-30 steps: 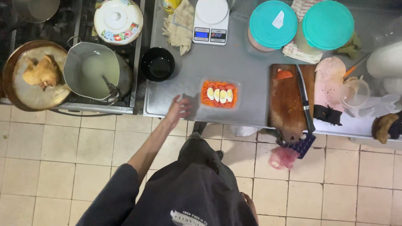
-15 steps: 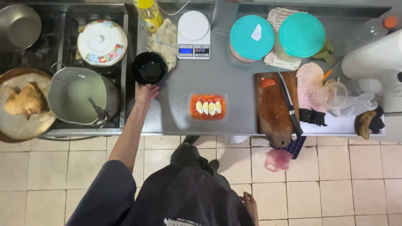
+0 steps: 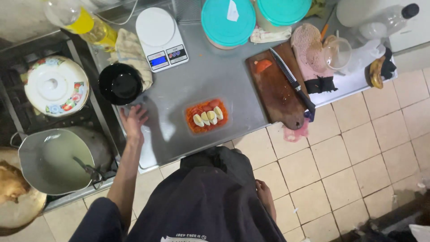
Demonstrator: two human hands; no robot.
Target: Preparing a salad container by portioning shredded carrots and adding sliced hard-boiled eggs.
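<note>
My left hand (image 3: 133, 120) lies open and flat on the steel counter (image 3: 210, 76), fingers spread, just below a black bowl (image 3: 120, 83). To its right stands a clear tray (image 3: 207, 117) of red sauce topped with egg slices. My right hand (image 3: 264, 193) hangs by my hip below the counter edge, with nothing visible in it. A dark apron covers my front.
A white kitchen scale (image 3: 160, 36) and an oil bottle (image 3: 85, 20) sit at the back. A wooden board (image 3: 277, 87) carries a knife (image 3: 293, 82) and a tomato piece. Two teal-lidded tubs (image 3: 228, 20) stand behind. The stove at left holds a metal pot (image 3: 53, 159) and a flowered lid (image 3: 56, 86).
My left hand went from the counter's front edge up to the black bowl, then came back down flat on the counter below it. The view has shifted and tilted.
</note>
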